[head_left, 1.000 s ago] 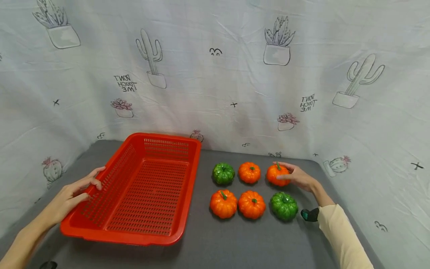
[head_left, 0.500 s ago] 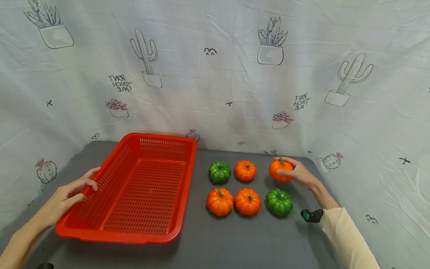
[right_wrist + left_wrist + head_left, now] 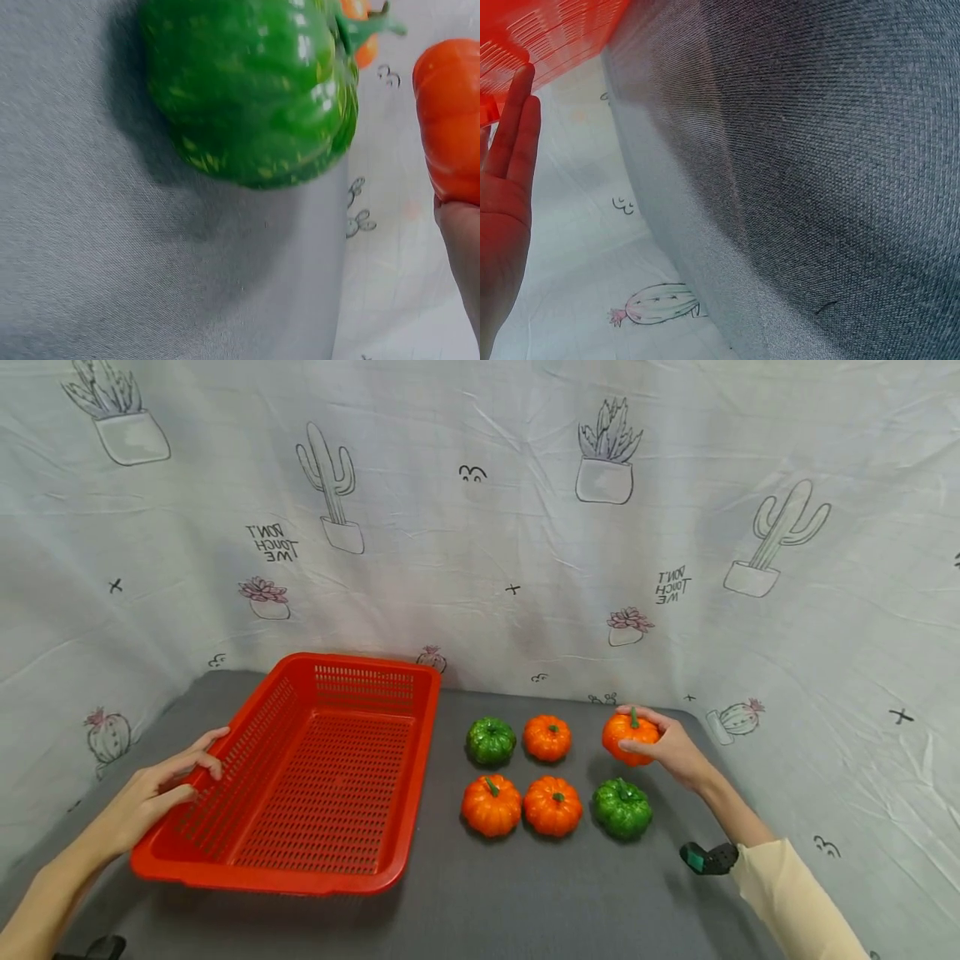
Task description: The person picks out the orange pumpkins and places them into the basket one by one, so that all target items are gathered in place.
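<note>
My left hand (image 3: 153,793) grips the left rim of a red plastic basket (image 3: 423,760), some fingers over the edge. Two of its fingers (image 3: 521,135) lie straight along the basket's outer side in the left wrist view. The near end of the basket stands tilted up above a shadow. At the right, my right hand (image 3: 671,752) holds an orange toy pumpkin (image 3: 622,735) with a green stem, raised off the table. Just nearer than it sits a green pumpkin (image 3: 622,808), large in the right wrist view.
Left of the held pumpkin, a green pumpkin (image 3: 491,741) and an orange pumpkin (image 3: 547,738) form a back row. Two more orange pumpkins, a left one (image 3: 491,806) and a right one (image 3: 552,807), sit in front. A cactus-print curtain (image 3: 450,543) backs the grey table (image 3: 525,893).
My right hand has gripped the orange pumpkin and lifted it off the table, slightly right. My left hand keeps its hold on the basket rim. The head view has shifted a little.
</note>
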Demonstrator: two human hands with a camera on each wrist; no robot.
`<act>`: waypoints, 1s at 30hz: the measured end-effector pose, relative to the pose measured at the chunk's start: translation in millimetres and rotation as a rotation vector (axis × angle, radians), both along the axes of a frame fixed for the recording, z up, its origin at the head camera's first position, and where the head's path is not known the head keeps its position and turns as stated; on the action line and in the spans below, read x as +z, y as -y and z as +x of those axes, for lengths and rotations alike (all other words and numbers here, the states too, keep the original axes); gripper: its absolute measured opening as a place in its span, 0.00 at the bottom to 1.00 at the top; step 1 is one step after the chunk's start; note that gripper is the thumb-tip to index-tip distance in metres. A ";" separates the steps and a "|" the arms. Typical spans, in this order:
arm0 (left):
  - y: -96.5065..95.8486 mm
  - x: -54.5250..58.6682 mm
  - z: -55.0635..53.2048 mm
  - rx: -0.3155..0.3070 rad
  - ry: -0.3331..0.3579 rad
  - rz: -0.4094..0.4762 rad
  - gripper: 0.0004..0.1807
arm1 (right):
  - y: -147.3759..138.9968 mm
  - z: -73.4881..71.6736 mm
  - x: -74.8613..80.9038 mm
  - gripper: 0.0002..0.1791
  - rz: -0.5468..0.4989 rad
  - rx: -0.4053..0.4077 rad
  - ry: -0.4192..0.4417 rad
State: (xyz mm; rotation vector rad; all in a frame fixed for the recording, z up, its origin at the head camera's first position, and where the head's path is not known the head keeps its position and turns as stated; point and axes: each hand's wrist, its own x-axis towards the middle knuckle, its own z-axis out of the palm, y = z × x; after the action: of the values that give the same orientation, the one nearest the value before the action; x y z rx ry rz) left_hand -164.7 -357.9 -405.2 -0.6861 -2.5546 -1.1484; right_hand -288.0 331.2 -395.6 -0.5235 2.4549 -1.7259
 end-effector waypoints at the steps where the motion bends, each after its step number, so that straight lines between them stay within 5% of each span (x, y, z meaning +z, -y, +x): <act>1: 0.1 0.0 0.1 -0.002 0.001 0.001 0.15 | 1.6 2.4 1.0 0.26 -0.002 -0.001 -0.007; 30: 3.7 -1.9 -3.1 -0.019 0.041 0.008 0.13 | 61.8 66.3 34.2 0.26 -0.075 0.035 0.033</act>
State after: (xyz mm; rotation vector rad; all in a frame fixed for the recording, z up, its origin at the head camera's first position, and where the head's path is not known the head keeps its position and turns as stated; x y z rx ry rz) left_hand -167.8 -361.6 -407.1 -0.6935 -2.5816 -1.1898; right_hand -221.7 269.4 -361.4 -0.5374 2.3524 -1.8032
